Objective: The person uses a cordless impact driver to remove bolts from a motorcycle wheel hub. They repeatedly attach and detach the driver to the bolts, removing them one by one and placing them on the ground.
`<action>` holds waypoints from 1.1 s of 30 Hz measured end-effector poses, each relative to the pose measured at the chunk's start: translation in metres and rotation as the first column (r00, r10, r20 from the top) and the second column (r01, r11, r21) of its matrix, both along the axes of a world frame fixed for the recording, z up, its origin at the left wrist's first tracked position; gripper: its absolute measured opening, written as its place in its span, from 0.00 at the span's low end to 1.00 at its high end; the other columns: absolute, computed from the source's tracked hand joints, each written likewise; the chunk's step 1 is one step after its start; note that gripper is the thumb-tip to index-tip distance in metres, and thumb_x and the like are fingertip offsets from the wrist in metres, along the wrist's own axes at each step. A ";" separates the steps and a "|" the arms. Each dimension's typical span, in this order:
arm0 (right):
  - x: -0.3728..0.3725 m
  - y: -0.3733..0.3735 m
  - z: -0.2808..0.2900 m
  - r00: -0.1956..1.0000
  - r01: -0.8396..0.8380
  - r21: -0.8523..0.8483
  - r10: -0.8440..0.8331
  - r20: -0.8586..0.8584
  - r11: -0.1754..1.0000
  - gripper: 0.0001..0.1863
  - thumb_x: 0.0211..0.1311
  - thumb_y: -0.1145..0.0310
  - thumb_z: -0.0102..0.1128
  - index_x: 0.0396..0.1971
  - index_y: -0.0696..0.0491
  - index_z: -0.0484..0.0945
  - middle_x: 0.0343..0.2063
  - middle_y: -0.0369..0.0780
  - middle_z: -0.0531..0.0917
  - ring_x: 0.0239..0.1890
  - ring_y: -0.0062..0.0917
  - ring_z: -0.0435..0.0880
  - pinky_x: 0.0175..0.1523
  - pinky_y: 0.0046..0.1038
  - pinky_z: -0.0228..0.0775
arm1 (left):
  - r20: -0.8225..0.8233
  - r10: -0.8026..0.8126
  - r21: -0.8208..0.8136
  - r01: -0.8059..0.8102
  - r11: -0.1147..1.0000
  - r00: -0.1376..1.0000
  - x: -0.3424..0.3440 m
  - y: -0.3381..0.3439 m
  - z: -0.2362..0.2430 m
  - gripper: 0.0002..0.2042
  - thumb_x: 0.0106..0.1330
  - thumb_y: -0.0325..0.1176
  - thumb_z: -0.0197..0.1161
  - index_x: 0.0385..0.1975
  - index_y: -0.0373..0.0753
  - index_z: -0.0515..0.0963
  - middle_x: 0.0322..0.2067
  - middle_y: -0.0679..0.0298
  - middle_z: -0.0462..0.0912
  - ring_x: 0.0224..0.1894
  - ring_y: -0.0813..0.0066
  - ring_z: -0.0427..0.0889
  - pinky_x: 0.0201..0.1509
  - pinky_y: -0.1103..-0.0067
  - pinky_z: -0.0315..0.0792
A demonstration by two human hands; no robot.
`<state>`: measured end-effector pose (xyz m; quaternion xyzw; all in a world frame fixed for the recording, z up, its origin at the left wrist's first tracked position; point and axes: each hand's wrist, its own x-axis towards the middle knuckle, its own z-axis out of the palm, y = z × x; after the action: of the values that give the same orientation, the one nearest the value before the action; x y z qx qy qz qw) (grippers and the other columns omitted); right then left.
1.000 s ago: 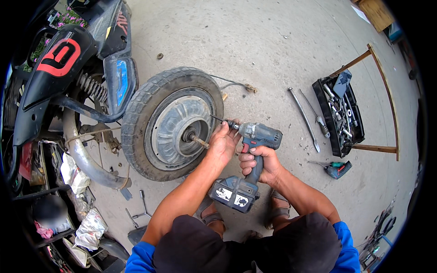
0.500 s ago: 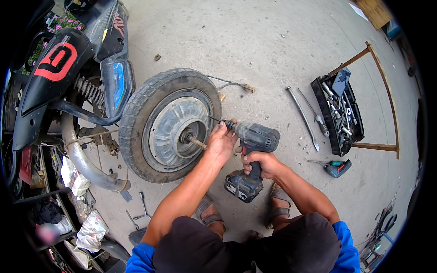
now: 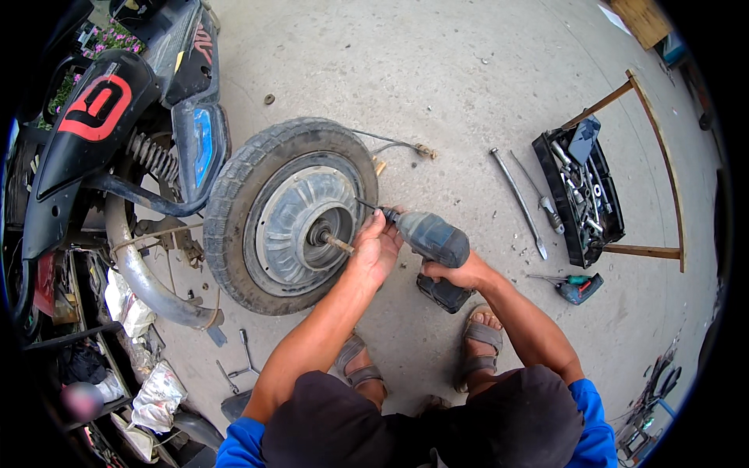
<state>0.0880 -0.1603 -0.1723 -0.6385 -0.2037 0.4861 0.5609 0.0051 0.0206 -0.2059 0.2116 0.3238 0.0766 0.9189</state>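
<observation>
Cordless drill [image 3: 433,236] and right hand [image 3: 466,271] have shifted over the last half second: the tool's rear has tipped toward the person and its battery has swung in beneath the body, while the wheel [image 3: 292,226] keeps its place. Counted around the wheel: one drill, just beside its right edge; well to its right, one metal bar [image 3: 519,204], one slim long-shafted tool [image 3: 555,217] and one black toolbox [image 3: 559,204], with one wooden frame [image 3: 663,152] about the box; to its upper left, one black vehicle [image 3: 97,125]. One axle [image 3: 339,244] juts from the wheel's hub toward the left hand [image 3: 378,249], which hides part of the tyre. Left thumb and fingers close about the drill's nose; right fingers wrap the grip, mostly hidden by the body. One bit [image 3: 365,203] points at the wheel's rim; whether its tip touches cannot be told
</observation>
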 end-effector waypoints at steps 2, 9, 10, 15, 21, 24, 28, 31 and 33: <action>-0.006 0.003 -0.006 0.953 0.054 0.086 -0.026 -0.303 0.995 0.14 0.50 0.77 0.63 0.39 0.59 0.76 0.25 0.37 0.78 0.26 0.20 0.77 0.34 0.28 0.74 | 0.012 -0.002 0.000 0.002 1.000 1.000 -0.001 0.000 -0.001 0.11 0.72 0.42 0.57 0.47 0.44 0.74 0.50 0.65 0.80 0.55 0.67 0.76 0.63 0.66 0.67; -0.033 0.019 -0.006 0.654 0.265 0.081 -0.117 -0.748 0.961 0.12 0.53 0.75 0.62 0.38 0.55 0.74 0.24 0.34 0.74 0.24 0.21 0.74 0.32 0.28 0.71 | 0.051 -0.042 0.018 0.041 0.999 0.998 -0.001 0.001 -0.001 0.13 0.72 0.42 0.57 0.48 0.43 0.74 0.52 0.65 0.79 0.57 0.67 0.74 0.65 0.67 0.65; -0.032 0.018 -0.010 0.640 0.267 0.094 -0.103 -0.761 0.959 0.11 0.54 0.75 0.61 0.38 0.55 0.74 0.24 0.34 0.74 0.24 0.21 0.74 0.33 0.28 0.71 | 0.052 -0.056 0.020 0.055 0.998 0.997 -0.001 0.001 0.000 0.13 0.72 0.42 0.57 0.49 0.43 0.74 0.52 0.65 0.79 0.57 0.67 0.74 0.65 0.67 0.64; -0.022 0.022 0.002 0.535 0.278 0.118 -0.052 -0.843 0.953 0.10 0.54 0.76 0.60 0.37 0.54 0.74 0.23 0.35 0.73 0.23 0.21 0.74 0.32 0.29 0.72 | 0.053 -0.031 0.035 0.029 0.999 0.998 0.005 0.002 0.001 0.14 0.73 0.42 0.55 0.50 0.43 0.73 0.55 0.64 0.77 0.60 0.67 0.71 0.67 0.66 0.62; -0.029 0.015 -0.010 0.674 0.274 0.084 -0.129 -0.728 0.958 0.11 0.54 0.76 0.61 0.37 0.55 0.74 0.24 0.35 0.74 0.23 0.21 0.74 0.32 0.28 0.71 | 0.079 -0.020 0.024 0.018 1.000 0.997 0.004 -0.002 0.007 0.14 0.74 0.41 0.53 0.52 0.41 0.71 0.55 0.61 0.77 0.60 0.65 0.73 0.67 0.65 0.63; -0.034 0.014 -0.011 0.669 0.293 0.087 -0.140 -0.730 0.952 0.11 0.54 0.76 0.61 0.38 0.56 0.74 0.25 0.35 0.75 0.23 0.22 0.74 0.32 0.28 0.71 | 0.091 -0.008 0.013 0.007 1.000 0.996 0.003 -0.001 0.006 0.15 0.75 0.41 0.51 0.53 0.40 0.71 0.54 0.60 0.78 0.59 0.64 0.74 0.66 0.64 0.65; -0.040 0.011 -0.012 0.678 0.322 0.128 -0.134 -0.722 0.938 0.12 0.53 0.78 0.61 0.39 0.56 0.74 0.24 0.35 0.75 0.23 0.21 0.74 0.31 0.27 0.71 | 0.092 -0.027 -0.010 0.028 1.000 0.995 0.004 -0.002 0.007 0.13 0.75 0.42 0.49 0.50 0.42 0.72 0.53 0.63 0.78 0.60 0.65 0.74 0.67 0.65 0.64; -0.047 0.005 -0.024 0.774 0.309 0.180 -0.137 -0.618 0.934 0.13 0.55 0.77 0.61 0.41 0.57 0.74 0.25 0.36 0.77 0.25 0.21 0.76 0.33 0.27 0.72 | 0.076 -0.015 -0.066 0.020 0.998 0.997 0.005 -0.006 0.013 0.14 0.76 0.42 0.47 0.49 0.40 0.72 0.52 0.60 0.78 0.59 0.64 0.74 0.67 0.65 0.65; -0.051 -0.002 -0.025 0.886 0.235 0.196 -0.127 -0.446 0.952 0.13 0.57 0.76 0.61 0.43 0.57 0.74 0.27 0.36 0.79 0.26 0.21 0.78 0.34 0.27 0.73 | 0.058 0.001 -0.133 0.007 0.991 0.998 0.004 -0.013 0.020 0.14 0.77 0.43 0.44 0.47 0.40 0.71 0.48 0.59 0.78 0.56 0.62 0.75 0.66 0.64 0.66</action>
<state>0.0369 -0.1628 -0.1974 -0.4583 -0.0731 0.5305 0.7094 0.0095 0.0080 -0.1858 0.1479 0.3012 0.0597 0.9401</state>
